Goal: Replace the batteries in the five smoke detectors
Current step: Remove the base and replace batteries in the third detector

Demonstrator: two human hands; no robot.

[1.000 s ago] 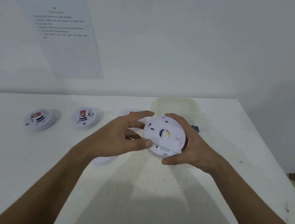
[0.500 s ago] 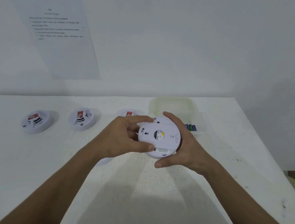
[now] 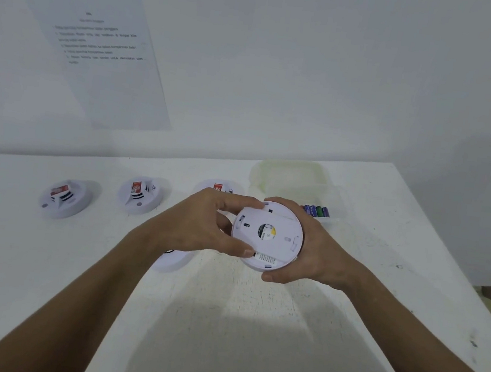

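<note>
I hold a round white smoke detector (image 3: pixel 267 235) above the table, its back plate with a small round label facing me. My right hand (image 3: pixel 319 256) cups it from the right and below. My left hand (image 3: pixel 202 227) grips its left rim with thumb and fingers. Two detectors (image 3: pixel 65 198) (image 3: pixel 141 196) with red labels lie at the left of the table, a third (image 3: pixel 217 187) behind my left hand, and another (image 3: pixel 171 261) partly hidden under my left wrist. Purple and green batteries (image 3: pixel 315 210) lie in a clear box behind my right hand.
The white table (image 3: pixel 251 325) ends at the right and front edges. A clear plastic box (image 3: pixel 333 202) with a yellowish lid (image 3: pixel 288 175) stands at the back right. A printed sheet (image 3: pixel 100 50) hangs on the wall.
Both hands have kept hold of the detector, which has shifted slightly left and toward me; my left fingers have moved along its rim.
</note>
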